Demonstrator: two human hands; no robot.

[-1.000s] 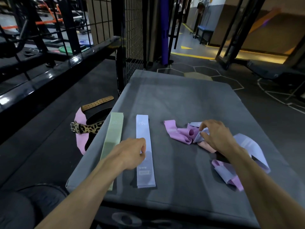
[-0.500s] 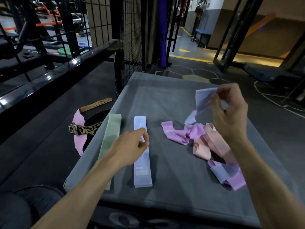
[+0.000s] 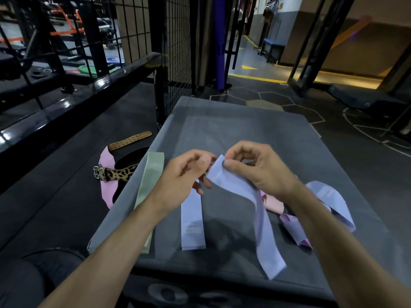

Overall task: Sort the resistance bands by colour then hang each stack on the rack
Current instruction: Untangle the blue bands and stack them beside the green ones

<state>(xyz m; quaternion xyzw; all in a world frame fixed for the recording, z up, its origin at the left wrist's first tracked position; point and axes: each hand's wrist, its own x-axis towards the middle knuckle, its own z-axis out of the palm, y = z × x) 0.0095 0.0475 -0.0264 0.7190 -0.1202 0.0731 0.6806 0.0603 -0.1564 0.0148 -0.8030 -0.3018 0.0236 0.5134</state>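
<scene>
The grey padded platform (image 3: 233, 130) serves as the sorting surface, broad and flat enough to keep colours in separate lanes. Beside its left edge a leopard-print belt (image 3: 115, 173) and a tan perforated strap (image 3: 130, 140) lie on the floor, apart from the sorting. Along the platform's left side a green band (image 3: 149, 185) lies flat and straight, and just beside it a lavender band (image 3: 192, 225) lies parallel; each probably marks the start of a colour stack. At the right, a loose heap of unsorted bands (image 3: 295, 227) in pink, mauve and lavender waits within reach. Above the middle, the held lavender band (image 3: 251, 196) hangs from both hands: the right hand (image 3: 260, 170) pinches its top end between thumb and fingers, and the left hand (image 3: 182, 174) has fingers curled onto the same end, likely to straighten it before it joins the flat lavender one. Faint printing shows on the green band and a label patch on the flat lavender band, but neither is legible.
</scene>
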